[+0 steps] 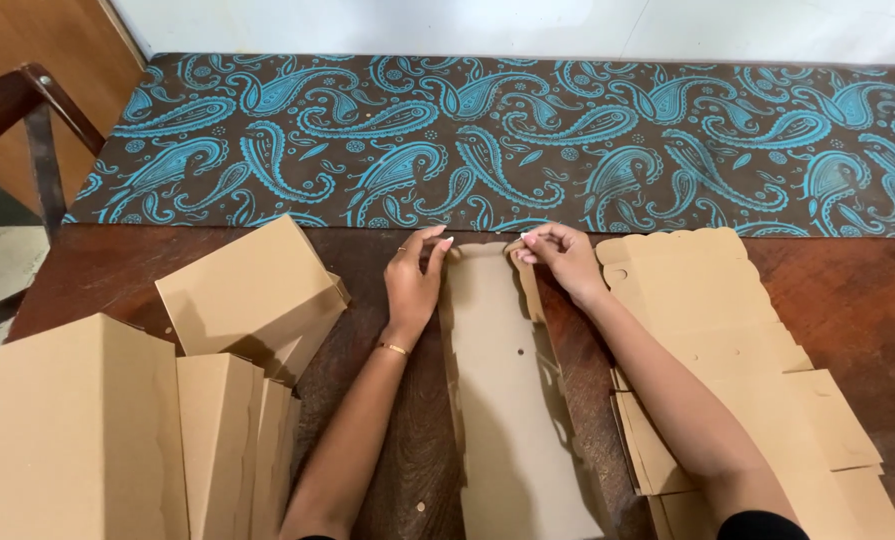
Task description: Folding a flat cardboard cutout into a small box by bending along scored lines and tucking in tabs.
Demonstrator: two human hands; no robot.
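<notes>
My left hand (414, 277) and right hand (561, 257) pinch the far corners of a flat cardboard sheet (512, 400); folded boxes (252, 290) sit left, a sheet stack (727, 340) right.

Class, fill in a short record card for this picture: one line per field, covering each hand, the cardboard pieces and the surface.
Left hand: left hand pinches the far left corner of the flat cardboard blank
Right hand: right hand folds up the blank's far right flap
Right of blank: stack of flat blanks
Left of blank: folded boxes
Surface: wooden table
Far edge: paisley cloth, brown and blue
</notes>
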